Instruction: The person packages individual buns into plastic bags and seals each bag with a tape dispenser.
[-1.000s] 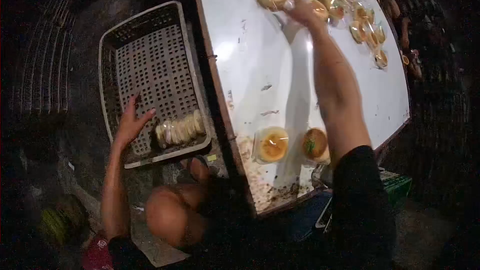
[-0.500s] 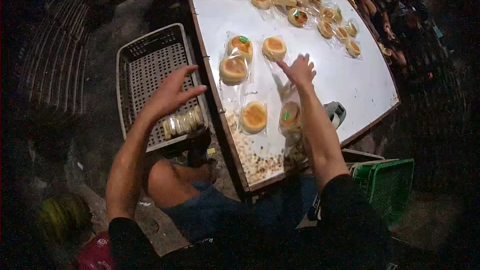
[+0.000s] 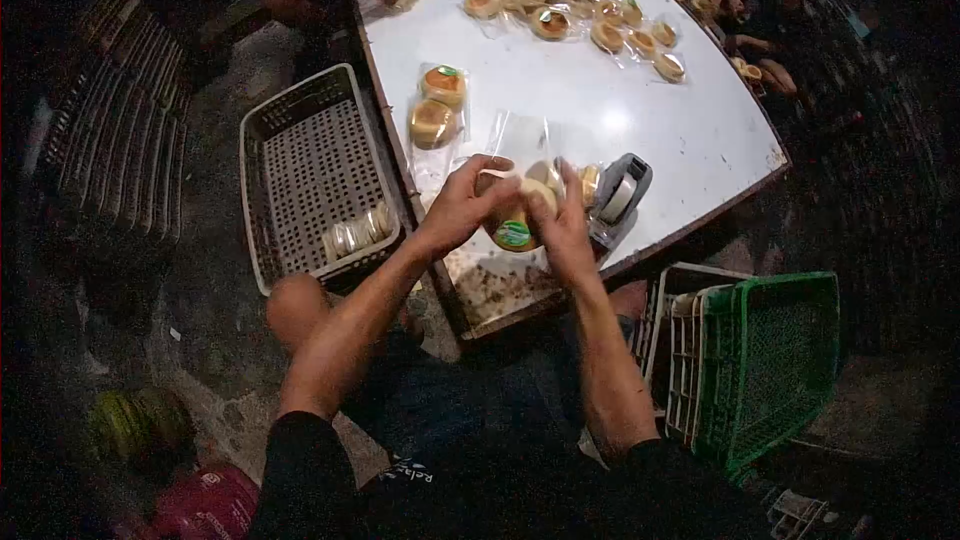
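Over the near part of the white table, my left hand (image 3: 466,206) and my right hand (image 3: 566,230) grip a clear plastic bag of round breads (image 3: 514,233) from both sides. A green label shows on the bread nearest me. The bag's loose end (image 3: 522,132) stretches away across the tabletop, and my fingers hide part of the contents. Just right of my right hand is a grey tape dispenser (image 3: 622,196). Farther up on the left lie bagged round breads (image 3: 434,123), one with a green label.
A perforated crate (image 3: 248,180) on the left holds a packed row of breads (image 3: 358,232). More bagged breads (image 3: 608,36) cover the table's far side, near other people's hands. Right of me stand a green crate (image 3: 742,380) and pale crates (image 3: 685,380).
My hands were apart, the left over the crate and the right reaching above the table. They have come together on a bag of breads. The whole view has shifted slightly.
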`<state>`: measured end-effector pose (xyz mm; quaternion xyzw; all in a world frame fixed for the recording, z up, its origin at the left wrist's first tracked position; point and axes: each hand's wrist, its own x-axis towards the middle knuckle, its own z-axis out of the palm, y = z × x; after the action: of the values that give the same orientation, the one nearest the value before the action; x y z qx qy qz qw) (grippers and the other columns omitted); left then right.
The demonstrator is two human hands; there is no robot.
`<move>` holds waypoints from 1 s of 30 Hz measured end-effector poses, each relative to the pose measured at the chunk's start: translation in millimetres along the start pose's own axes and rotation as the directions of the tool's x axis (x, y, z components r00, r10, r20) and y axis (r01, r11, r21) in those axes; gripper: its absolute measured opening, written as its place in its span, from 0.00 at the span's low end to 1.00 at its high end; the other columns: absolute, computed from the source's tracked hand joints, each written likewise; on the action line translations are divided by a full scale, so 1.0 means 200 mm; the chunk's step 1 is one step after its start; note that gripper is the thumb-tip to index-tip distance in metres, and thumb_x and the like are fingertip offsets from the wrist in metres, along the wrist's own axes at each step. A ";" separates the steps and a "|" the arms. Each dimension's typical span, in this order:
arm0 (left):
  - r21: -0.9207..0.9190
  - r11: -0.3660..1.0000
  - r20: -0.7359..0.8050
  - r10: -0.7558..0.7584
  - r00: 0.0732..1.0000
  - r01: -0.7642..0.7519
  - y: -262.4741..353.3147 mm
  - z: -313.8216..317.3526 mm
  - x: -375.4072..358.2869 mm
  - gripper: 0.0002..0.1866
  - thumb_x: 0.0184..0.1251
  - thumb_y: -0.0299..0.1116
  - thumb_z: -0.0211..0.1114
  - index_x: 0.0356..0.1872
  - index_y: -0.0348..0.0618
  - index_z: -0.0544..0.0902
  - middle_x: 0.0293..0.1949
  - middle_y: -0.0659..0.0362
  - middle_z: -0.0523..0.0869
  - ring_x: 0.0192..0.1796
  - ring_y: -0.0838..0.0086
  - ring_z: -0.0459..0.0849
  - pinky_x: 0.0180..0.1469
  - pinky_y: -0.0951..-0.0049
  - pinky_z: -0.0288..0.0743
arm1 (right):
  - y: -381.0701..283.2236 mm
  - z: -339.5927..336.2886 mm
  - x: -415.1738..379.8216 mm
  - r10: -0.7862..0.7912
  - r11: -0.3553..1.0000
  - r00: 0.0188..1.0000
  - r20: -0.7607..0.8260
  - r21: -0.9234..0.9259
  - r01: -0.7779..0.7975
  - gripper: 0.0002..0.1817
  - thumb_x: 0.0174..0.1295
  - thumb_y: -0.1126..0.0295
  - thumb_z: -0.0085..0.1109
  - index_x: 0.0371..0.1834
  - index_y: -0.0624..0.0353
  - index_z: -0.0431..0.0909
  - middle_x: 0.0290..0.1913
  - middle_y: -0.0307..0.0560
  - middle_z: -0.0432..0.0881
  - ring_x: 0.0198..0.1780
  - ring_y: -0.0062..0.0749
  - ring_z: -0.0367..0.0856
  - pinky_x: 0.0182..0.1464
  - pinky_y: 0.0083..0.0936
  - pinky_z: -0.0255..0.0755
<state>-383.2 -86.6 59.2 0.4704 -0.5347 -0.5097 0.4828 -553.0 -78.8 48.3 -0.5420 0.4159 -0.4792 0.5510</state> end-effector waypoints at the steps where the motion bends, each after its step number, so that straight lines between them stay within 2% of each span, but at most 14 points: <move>1: -0.030 0.999 -0.079 -0.042 0.996 0.039 -0.06 0.03 0.00 0.27 0.72 0.52 0.53 0.50 0.31 0.76 0.36 0.52 0.82 0.39 0.70 0.80 0.44 0.72 0.74 | 0.03 0.02 -0.04 0.001 0.994 0.999 -0.048 -0.107 -0.006 0.32 0.68 0.62 0.55 0.69 0.61 0.52 0.59 0.59 0.70 0.57 0.37 0.73 0.58 0.32 0.70; 4: 0.135 0.989 -0.351 -0.016 0.936 0.067 -0.07 0.12 -0.08 0.30 0.75 0.55 0.43 0.49 0.33 0.76 0.31 0.55 0.79 0.34 0.71 0.78 0.39 0.72 0.72 | 0.00 0.02 -0.15 -0.006 0.997 0.998 -0.062 -0.079 0.001 0.18 0.70 0.61 0.53 0.54 0.63 0.66 0.52 0.52 0.76 0.52 0.31 0.74 0.56 0.30 0.69; 7: 0.383 0.897 -0.281 0.341 0.897 -0.220 0.08 0.19 -0.18 0.17 0.73 0.43 0.54 0.42 0.36 0.78 0.31 0.56 0.80 0.31 0.72 0.78 0.35 0.72 0.73 | -0.10 -0.01 -0.15 -0.173 0.976 0.960 -0.219 0.091 0.196 0.11 0.71 0.64 0.51 0.40 0.62 0.72 0.44 0.45 0.79 0.44 0.26 0.76 0.50 0.25 0.71; 10: 0.400 0.816 -0.315 0.550 0.773 -0.418 0.10 0.18 -0.22 0.12 0.73 0.36 0.56 0.38 0.35 0.78 0.30 0.56 0.80 0.31 0.74 0.79 0.35 0.74 0.73 | -0.16 -0.07 -0.17 -0.232 0.971 0.925 -0.301 -0.010 0.241 0.09 0.71 0.65 0.51 0.41 0.61 0.73 0.38 0.42 0.79 0.41 0.25 0.76 0.48 0.25 0.72; 12: 0.145 0.954 -0.448 0.299 0.842 -0.262 0.16 0.19 -0.22 0.13 0.74 0.36 0.54 0.34 0.35 0.78 0.25 0.61 0.78 0.28 0.80 0.74 0.31 0.78 0.69 | -0.19 -0.04 -0.15 -0.263 0.954 0.924 -0.279 0.068 0.292 0.08 0.71 0.66 0.50 0.40 0.60 0.71 0.34 0.42 0.79 0.40 0.27 0.79 0.48 0.26 0.74; 15: -0.008 0.998 -0.224 -0.065 0.972 0.065 0.15 0.09 -0.17 0.19 0.74 0.42 0.55 0.29 0.36 0.79 0.18 0.66 0.70 0.23 0.82 0.67 0.27 0.76 0.61 | -0.34 0.11 -0.15 -0.099 0.893 0.973 -0.210 0.412 0.180 0.08 0.73 0.66 0.45 0.46 0.58 0.64 0.35 0.46 0.80 0.43 0.32 0.81 0.53 0.32 0.75; 16: -0.001 1.000 -0.285 -0.030 0.958 0.031 0.10 0.05 -0.17 0.18 0.73 0.43 0.55 0.38 0.34 0.78 0.27 0.60 0.76 0.32 0.76 0.73 0.36 0.73 0.68 | -0.31 0.12 -0.16 -0.090 0.901 0.978 -0.191 0.403 0.161 0.08 0.73 0.66 0.45 0.46 0.58 0.63 0.36 0.46 0.80 0.43 0.32 0.81 0.53 0.31 0.75; 18: 0.463 0.772 -0.544 0.636 0.548 -0.436 0.05 0.10 -0.22 0.21 0.71 0.43 0.56 0.52 0.33 0.72 0.43 0.51 0.75 0.47 0.66 0.74 0.52 0.68 0.69 | -0.27 0.16 -0.12 -0.100 0.908 0.981 -0.164 0.389 0.158 0.09 0.74 0.65 0.44 0.47 0.58 0.62 0.37 0.46 0.81 0.43 0.31 0.81 0.52 0.29 0.75; 19: 0.456 0.665 -0.394 0.746 0.536 -0.591 0.03 0.07 -0.24 0.29 0.70 0.42 0.58 0.62 0.33 0.61 0.58 0.45 0.66 0.62 0.59 0.66 0.64 0.62 0.61 | -0.27 0.18 -0.11 -0.136 0.925 0.973 -0.185 0.329 0.191 0.08 0.73 0.66 0.46 0.46 0.59 0.64 0.37 0.45 0.81 0.42 0.30 0.80 0.51 0.28 0.74; 22: 0.220 0.953 -0.261 0.262 0.929 -0.207 0.29 0.10 -0.31 0.18 0.65 0.34 0.66 0.49 0.32 0.78 0.41 0.50 0.84 0.42 0.69 0.83 0.47 0.72 0.76 | -0.27 0.22 -0.10 -0.247 0.952 0.947 -0.205 0.131 0.277 0.07 0.70 0.69 0.51 0.45 0.61 0.69 0.36 0.43 0.80 0.41 0.27 0.78 0.47 0.22 0.72; 24: -0.196 0.978 -0.284 0.017 0.959 -0.076 0.19 0.06 -0.27 0.11 0.65 0.31 0.66 0.41 0.32 0.82 0.31 0.58 0.86 0.35 0.77 0.84 0.40 0.79 0.78 | -0.26 0.29 -0.10 -0.427 0.904 0.837 -0.343 -0.193 0.383 0.09 0.68 0.70 0.52 0.47 0.61 0.72 0.45 0.48 0.79 0.45 0.31 0.77 0.52 0.26 0.70; 26: -0.419 0.907 -0.285 -0.092 0.954 -0.037 0.19 0.00 -0.23 0.11 0.65 0.31 0.65 0.42 0.32 0.82 0.32 0.58 0.86 0.37 0.80 0.84 0.40 0.80 0.78 | -0.19 0.26 -0.08 -0.826 0.372 0.559 0.068 -0.681 0.631 0.16 0.70 0.65 0.49 0.57 0.61 0.70 0.53 0.56 0.76 0.54 0.43 0.75 0.59 0.36 0.67; 27: -0.532 0.847 -0.274 -0.158 0.949 -0.012 0.22 0.00 -0.24 0.10 0.65 0.31 0.65 0.40 0.33 0.82 0.32 0.59 0.86 0.36 0.80 0.83 0.39 0.80 0.78 | -0.17 0.29 -0.09 -0.741 0.461 0.663 0.105 -0.639 0.616 0.19 0.71 0.67 0.48 0.59 0.67 0.66 0.58 0.60 0.73 0.58 0.43 0.73 0.62 0.35 0.65; 30: -0.258 0.965 -0.456 -0.071 0.887 -0.055 0.21 0.01 -0.28 0.11 0.64 0.32 0.67 0.39 0.33 0.81 0.32 0.58 0.86 0.32 0.79 0.82 0.37 0.79 0.78 | -0.10 0.37 -0.10 -0.514 0.724 0.854 0.086 -0.491 0.485 0.20 0.70 0.66 0.50 0.59 0.70 0.68 0.60 0.60 0.73 0.60 0.42 0.72 0.61 0.33 0.65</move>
<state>-381.0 -28.6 98.5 0.5115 -0.3302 -0.4518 0.6520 -487.1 -43.8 72.4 -0.7427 0.3785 -0.5015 0.2316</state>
